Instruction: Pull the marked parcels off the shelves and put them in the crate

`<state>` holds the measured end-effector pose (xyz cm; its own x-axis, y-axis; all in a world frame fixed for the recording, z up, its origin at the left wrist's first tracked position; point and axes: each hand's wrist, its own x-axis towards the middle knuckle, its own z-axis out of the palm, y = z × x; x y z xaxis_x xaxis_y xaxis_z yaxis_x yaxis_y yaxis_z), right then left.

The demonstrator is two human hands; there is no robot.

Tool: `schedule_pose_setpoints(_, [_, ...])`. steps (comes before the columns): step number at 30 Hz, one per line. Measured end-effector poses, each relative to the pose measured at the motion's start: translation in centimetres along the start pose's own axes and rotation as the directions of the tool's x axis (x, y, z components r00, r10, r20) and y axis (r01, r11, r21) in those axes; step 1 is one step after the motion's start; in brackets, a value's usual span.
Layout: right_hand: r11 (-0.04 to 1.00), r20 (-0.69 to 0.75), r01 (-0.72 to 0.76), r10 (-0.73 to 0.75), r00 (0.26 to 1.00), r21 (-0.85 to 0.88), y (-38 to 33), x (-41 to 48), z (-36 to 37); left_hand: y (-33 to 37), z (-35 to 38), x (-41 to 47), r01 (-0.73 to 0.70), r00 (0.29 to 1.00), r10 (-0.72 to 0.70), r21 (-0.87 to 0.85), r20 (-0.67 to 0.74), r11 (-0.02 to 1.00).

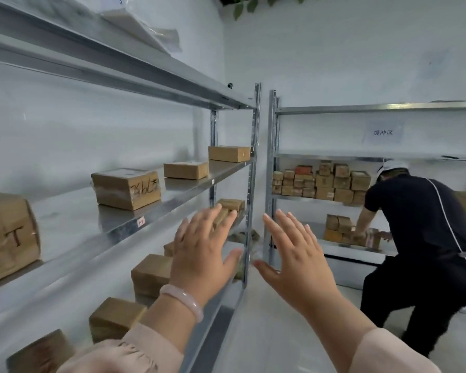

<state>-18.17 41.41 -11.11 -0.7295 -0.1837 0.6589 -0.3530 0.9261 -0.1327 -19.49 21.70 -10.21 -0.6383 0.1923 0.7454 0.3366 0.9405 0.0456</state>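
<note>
Head view: marked parcel (127, 188) resting on the shelf (70, 211), up and left of the nearer left hand (202, 254), long side along the shelf edge; right hand (293, 262) alongside, both hands splayed, empty; crate unseen.

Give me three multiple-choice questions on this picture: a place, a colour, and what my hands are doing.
1. Where is the parcel marked T? A on the floor; B on the left rack's steel shelf; C on the far rack.
2. What colour is the bracelet? A green; B black; C pale pink.
3. How are the left hand and right hand? A both open, empty; B both gripping parcels; C left pinching a label.
Answers: B, it sits at that shelf's near end; C, the band looks pink; A, fingers straight, holding nothing.
</note>
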Motion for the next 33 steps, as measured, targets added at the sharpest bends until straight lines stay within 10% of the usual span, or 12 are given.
schedule_pose_setpoints(33, [0.992,-0.003,0.083,-0.083,0.997,0.095,36.3,38.1,23.8,-0.5,39.5,37.4,0.150,0.988,-0.150,0.003,-0.046,0.989])
